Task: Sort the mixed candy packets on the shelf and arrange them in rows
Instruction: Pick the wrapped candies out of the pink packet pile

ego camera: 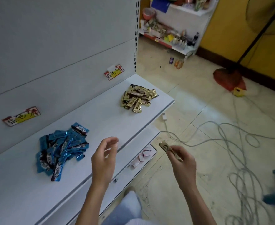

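A heap of blue candy packets [62, 150] lies on the white shelf [104, 120] at the left. A heap of gold packets [137, 98] lies further right, near the shelf's end. My right hand [183, 161] pinches one gold packet [166, 149] in the air, beyond the shelf's front edge and over the floor. My left hand [105, 155] hovers above the shelf's front edge, to the right of the blue heap, with loosely curled fingers holding nothing.
Two handwritten labels [22, 116] [114, 72] are stuck on the back panel, one above each heap. A lower shelf [143, 157] holds small pink-white packets. Grey cable [235, 143] loops over the tiled floor, and a fan base [227, 77] stands at the right.
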